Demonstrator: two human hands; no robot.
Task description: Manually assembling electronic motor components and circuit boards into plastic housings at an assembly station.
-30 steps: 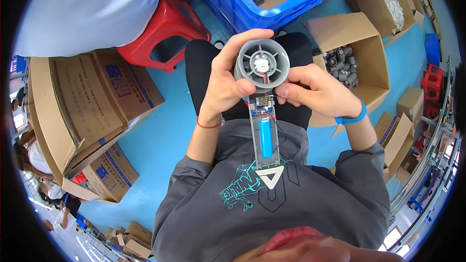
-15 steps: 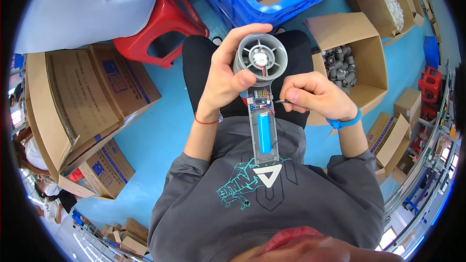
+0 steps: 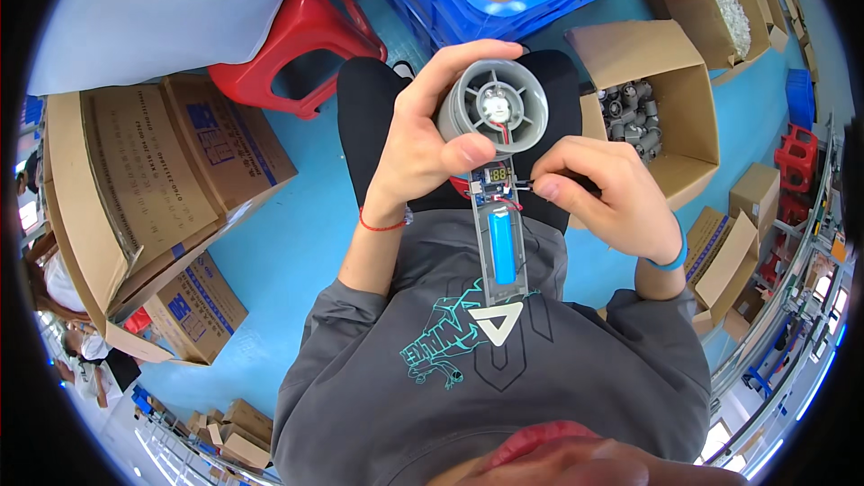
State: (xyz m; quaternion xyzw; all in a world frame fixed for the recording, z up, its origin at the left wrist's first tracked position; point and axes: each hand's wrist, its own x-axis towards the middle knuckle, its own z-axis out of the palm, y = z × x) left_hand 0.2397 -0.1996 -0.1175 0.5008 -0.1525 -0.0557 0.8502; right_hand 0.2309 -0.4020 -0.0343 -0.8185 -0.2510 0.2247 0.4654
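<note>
My left hand (image 3: 421, 135) is wrapped round the grey ducted fan head (image 3: 536, 117) of a handheld blower, thumb in front and fingers behind. Below the head, its open grey handle shell (image 3: 506, 292) points toward my chest. A blue cylindrical battery (image 3: 503, 247) lies in the shell. Above it sits a small circuit board (image 3: 489, 188) with a lit digit display (image 3: 498, 175) and red wires. My right hand (image 3: 616, 193) pinches a thin pronged tool (image 3: 524, 185), like tweezers, its tips at the board's right edge. The curled fingers hide most of the tool.
A blue crate (image 3: 540, 13) with grey fan parts stands ahead. To the right, a cardboard box (image 3: 688, 117) holds many grey parts; white pieces fill a box (image 3: 724, 9) behind it. A red stool (image 3: 306, 45) and a large carton (image 3: 144, 171) are on the left.
The blower has shifted slightly right and tilted a little in my left hand. My right hand has turned and moved slightly right, keeping the tool at the board's edge.
</note>
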